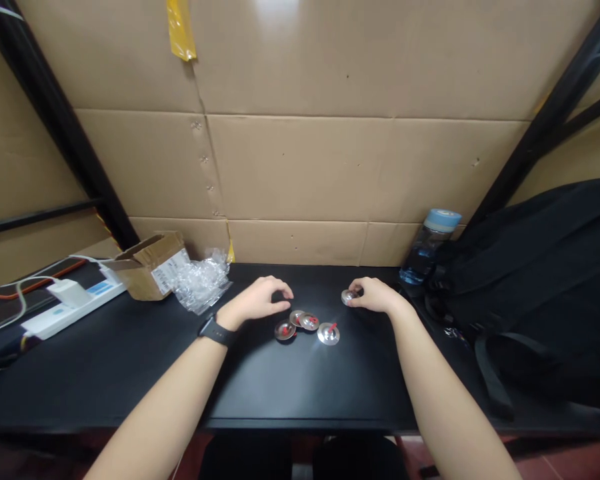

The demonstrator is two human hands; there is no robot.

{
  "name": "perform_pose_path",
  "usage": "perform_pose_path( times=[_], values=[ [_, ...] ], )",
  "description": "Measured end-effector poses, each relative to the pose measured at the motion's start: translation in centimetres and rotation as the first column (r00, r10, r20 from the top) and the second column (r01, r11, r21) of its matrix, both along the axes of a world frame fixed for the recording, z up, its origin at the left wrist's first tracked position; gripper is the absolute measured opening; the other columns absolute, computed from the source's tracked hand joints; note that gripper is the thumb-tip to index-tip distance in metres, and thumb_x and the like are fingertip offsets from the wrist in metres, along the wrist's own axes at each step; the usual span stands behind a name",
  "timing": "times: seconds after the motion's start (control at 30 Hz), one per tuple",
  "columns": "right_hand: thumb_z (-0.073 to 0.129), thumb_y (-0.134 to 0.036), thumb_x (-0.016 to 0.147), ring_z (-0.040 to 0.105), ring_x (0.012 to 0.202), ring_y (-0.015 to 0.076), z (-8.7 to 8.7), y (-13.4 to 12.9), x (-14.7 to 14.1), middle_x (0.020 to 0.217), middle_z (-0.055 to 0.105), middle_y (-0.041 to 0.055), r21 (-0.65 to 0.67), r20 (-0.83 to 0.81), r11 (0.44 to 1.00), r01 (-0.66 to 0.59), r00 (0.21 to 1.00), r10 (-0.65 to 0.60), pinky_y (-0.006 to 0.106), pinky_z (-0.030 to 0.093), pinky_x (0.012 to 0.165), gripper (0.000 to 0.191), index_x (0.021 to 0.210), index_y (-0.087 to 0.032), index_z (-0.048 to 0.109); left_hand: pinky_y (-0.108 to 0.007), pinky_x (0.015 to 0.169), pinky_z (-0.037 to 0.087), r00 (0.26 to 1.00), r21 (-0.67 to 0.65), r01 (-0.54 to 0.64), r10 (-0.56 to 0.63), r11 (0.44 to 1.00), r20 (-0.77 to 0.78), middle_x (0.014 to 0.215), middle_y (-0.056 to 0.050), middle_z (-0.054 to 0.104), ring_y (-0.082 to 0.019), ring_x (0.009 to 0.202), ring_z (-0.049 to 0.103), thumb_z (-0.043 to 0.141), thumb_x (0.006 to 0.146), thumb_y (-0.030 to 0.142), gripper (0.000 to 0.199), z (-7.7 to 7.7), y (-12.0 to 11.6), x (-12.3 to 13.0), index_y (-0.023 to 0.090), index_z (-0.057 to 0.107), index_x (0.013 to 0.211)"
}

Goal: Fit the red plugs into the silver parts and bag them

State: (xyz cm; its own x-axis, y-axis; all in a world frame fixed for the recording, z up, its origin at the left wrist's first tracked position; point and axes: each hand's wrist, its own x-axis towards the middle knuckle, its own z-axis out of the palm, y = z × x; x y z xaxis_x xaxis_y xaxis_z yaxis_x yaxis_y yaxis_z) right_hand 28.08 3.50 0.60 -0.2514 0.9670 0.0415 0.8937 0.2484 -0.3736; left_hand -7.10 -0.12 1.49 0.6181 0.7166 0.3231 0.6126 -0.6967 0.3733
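Observation:
Four small shapes aside, the metal discs with red straps look like finger cymbals. My right hand pinches one finger cymbal by its edge, at or just above the black table. To its left lies a single cymbal with a red strap on top. Several others sit close together near the middle: a darker cymbal, and a cymbal overlapping another cymbal. My left hand, with a black watch on the wrist, is just behind and left of this group. Its thumb and fingers are apart, holding nothing.
An open cardboard box and crumpled clear plastic lie at the back left, beside a white power strip. A blue-lidded bottle and a black backpack stand on the right. A cardboard wall closes the back.

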Motion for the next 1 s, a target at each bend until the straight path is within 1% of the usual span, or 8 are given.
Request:
perform_pose_path(
  times=[0.1,0.17,0.3,0.43,0.57,0.73,0.87,1.0],
  values=[
    [0.079,-0.043,0.070,0.070,0.097,0.0283,0.3,-0.3,-0.5,0.110,0.075,0.0094,0.103,-0.024,0.995,0.012,1.000,-0.010,0.032,0.051,0.079,0.040,0.105,-0.025,0.075,-0.035,0.096,0.045,0.996,0.038,0.085,-0.086,0.996,0.030,0.109,-0.003,0.074,-0.022,0.106,0.064,0.060,0.092,0.029,0.022,-0.8,-1.2,2.5,0.030,0.071,0.112],
    [0.076,-0.040,0.074,0.069,0.097,0.0268,0.7,-0.6,-1.2,0.114,0.073,0.0098,0.180,-0.086,0.984,-0.022,0.996,0.038,0.033,0.051,0.080,0.039,0.109,-0.024,0.074,-0.037,0.096,0.044,0.993,0.030,0.115,-0.116,0.993,0.030,0.113,-0.003,0.073,-0.023,0.109,0.063,0.059,0.094,0.032,0.025,-1.3,-1.6,3.6,0.032,0.069,0.117],
    [0.072,-0.035,0.079,0.068,0.085,0.0220,1.2,-1.5,-3.2,0.099,0.076,0.0052,0.186,-0.198,0.963,-0.195,0.952,0.231,0.031,0.051,0.077,0.028,0.105,-0.024,0.075,-0.040,0.097,0.043,0.984,-0.007,0.180,-0.180,0.984,-0.006,0.112,-0.005,0.072,-0.028,0.109,0.062,0.073,0.083,0.042,0.043,-1.8,-2.2,4.3,0.033,0.066,0.124],
    [0.073,-0.032,0.078,0.067,0.082,0.0211,1.3,-2.2,-4.6,0.096,0.075,0.0037,0.178,-0.224,0.934,-0.310,0.912,0.345,0.030,0.050,0.073,0.024,0.101,-0.025,0.076,-0.038,0.093,0.044,0.989,-0.034,0.151,-0.151,0.988,0.005,0.106,-0.003,0.074,-0.026,0.102,0.064,0.074,0.083,0.035,0.042,-1.7,-2.3,4.6,0.033,0.064,0.124],
    [0.074,-0.030,0.077,0.067,0.081,0.0207,1.3,-2.3,-4.9,0.094,0.075,0.0039,0.186,-0.256,0.932,-0.311,0.901,0.352,0.030,0.050,0.072,0.023,0.099,-0.026,0.077,-0.036,0.095,0.043,0.987,-0.013,0.152,-0.151,0.988,0.054,0.102,-0.002,0.075,-0.022,0.101,0.066,0.068,0.089,0.037,0.022,-1.5,-2.0,4.8,0.030,0.071,0.110],
    [0.075,-0.028,0.077,0.067,0.079,0.0203,1.3,-2.5,-5.3,0.090,0.076,0.0040,0.198,-0.279,0.928,-0.314,0.890,0.361,0.031,0.052,0.072,0.020,0.096,-0.025,0.077,-0.038,0.096,0.041,0.992,0.080,0.007,-0.017,0.997,0.122,0.099,-0.001,0.077,-0.020,0.100,0.066,0.059,0.096,0.033,0.017,-1.6,-1.1,4.6,0.029,0.076,0.099],
    [0.079,-0.032,0.074,0.069,0.081,0.0192,0.9,-3.0,-6.8,0.095,0.076,0.0041,0.059,-0.466,0.890,-0.452,0.776,0.425,0.030,0.055,0.072,0.034,0.107,-0.024,0.074,-0.037,0.093,0.045,0.956,0.050,-0.035,0.019,0.998,0.292,0.095,-0.001,0.075,-0.020,0.097,0.065,0.063,0.094,0.034,0.015,-1.5,-0.8,4.1,0.029,0.077,0.093],
    [0.084,-0.036,0.071,0.071,0.095,0.0195,0.5,-3.5,-8.2,0.112,0.072,0.0069,-0.088,-0.745,0.808,-0.582,0.577,0.335,0.033,0.057,0.085,0.057,0.123,-0.022,0.065,-0.036,0.098,0.047,0.878,-0.005,-0.001,0.003,1.000,0.479,0.106,-0.004,0.069,-0.021,0.106,0.061,0.069,0.090,0.034,0.012,-1.5,-0.6,4.0,0.028,0.078,0.092]
  ],
)
